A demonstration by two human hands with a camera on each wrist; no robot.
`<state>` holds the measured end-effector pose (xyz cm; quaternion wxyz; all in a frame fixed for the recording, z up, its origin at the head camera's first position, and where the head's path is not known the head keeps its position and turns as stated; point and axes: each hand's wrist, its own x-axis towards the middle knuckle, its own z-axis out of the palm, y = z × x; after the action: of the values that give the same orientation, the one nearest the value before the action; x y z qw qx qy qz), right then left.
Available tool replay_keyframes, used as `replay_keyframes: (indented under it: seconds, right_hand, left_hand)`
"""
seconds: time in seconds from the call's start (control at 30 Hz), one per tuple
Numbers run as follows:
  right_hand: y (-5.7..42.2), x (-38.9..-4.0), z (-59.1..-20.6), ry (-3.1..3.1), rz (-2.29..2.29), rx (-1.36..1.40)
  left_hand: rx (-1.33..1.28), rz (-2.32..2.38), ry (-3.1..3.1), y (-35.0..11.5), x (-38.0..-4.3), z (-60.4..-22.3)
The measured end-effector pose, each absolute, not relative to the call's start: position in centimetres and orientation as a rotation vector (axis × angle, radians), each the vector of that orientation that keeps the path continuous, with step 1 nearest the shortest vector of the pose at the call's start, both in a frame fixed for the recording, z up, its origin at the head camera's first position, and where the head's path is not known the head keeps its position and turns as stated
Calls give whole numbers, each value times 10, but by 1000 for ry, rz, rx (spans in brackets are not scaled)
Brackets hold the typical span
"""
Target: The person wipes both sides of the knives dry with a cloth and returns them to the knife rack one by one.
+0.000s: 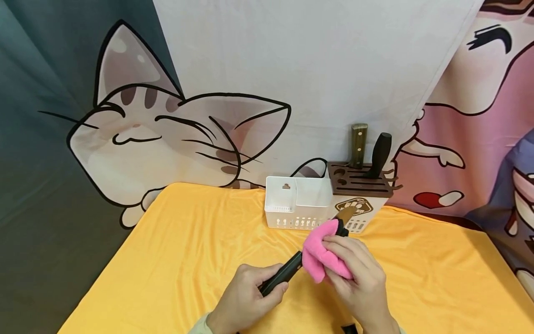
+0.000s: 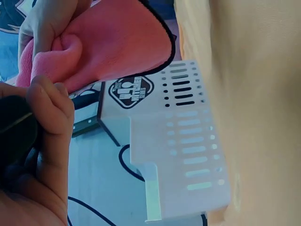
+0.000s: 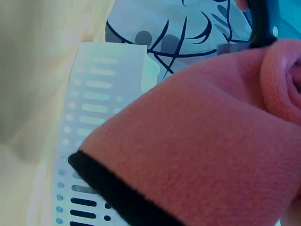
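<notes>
My left hand [image 1: 246,294] grips the black handle [image 1: 283,273] of a knife, which slants up and to the right. A pink cloth [image 1: 321,253] with a black edge is wrapped over most of the blade. My right hand [image 1: 359,273] holds this cloth, pinching it around the blade. Past the cloth, the blade's tip [image 1: 345,214] shows with a brownish-yellow sheen. In the left wrist view the cloth [image 2: 117,42] hangs over the blade, hiding it. The right wrist view is mostly filled by the cloth [image 3: 202,141], with the knife handle [image 3: 261,23] at the top.
Behind the hands stands a white holder [image 1: 298,218] with a brown slotted top [image 1: 354,188]. Two knives stand in it, one with a wooden handle [image 1: 359,144] and one with a black handle [image 1: 380,153]. A dark object [image 1: 349,328] lies at the yellow-covered table's [image 1: 187,260] near edge.
</notes>
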<state>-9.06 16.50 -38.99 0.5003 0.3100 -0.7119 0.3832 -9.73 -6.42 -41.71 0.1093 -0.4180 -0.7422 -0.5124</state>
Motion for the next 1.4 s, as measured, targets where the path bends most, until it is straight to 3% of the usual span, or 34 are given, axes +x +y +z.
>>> replay_keyframes:
  seconds: [0.9,1.4]
  right_hand:
    - [174,-90,-377,-1704,902,174]
    - [195,-94,-391,-1777,874,-30]
  left_hand:
    - [-1307,-1579,-2215,-58,-93,-417]
    - [-1323,-1606,-2173,-59,-92,-416]
